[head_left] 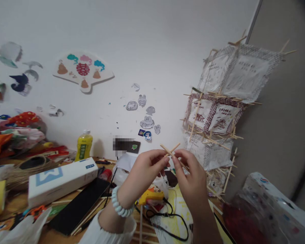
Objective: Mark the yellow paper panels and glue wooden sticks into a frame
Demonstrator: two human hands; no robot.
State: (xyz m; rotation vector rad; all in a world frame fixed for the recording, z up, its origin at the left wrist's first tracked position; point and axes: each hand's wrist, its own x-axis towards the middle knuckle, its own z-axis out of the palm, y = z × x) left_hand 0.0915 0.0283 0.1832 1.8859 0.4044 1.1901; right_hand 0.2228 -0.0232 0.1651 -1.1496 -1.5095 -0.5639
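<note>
Two thin wooden sticks (169,151) cross in an X in front of the wall. My left hand (148,162), with a pale beaded bracelet (120,205) on its wrist, pinches at the crossing from the left. From the right, my right hand (189,169) pinches the sticks between thumb and fingers. The lower stretches of the sticks are partly hidden by my fingers. Below my hands lies a yellow glue gun (152,195) with a black cord (176,234). White paper with yellow drawing (176,206) is spread under the cord.
At right stands a tall tiered frame of sticks and printed paper (215,115). A white box (63,181), a black flat slab (80,206), a yellow-green bottle (83,145) and twine (27,173) crowd the left. Clear plastic packaging (269,213) sits at lower right.
</note>
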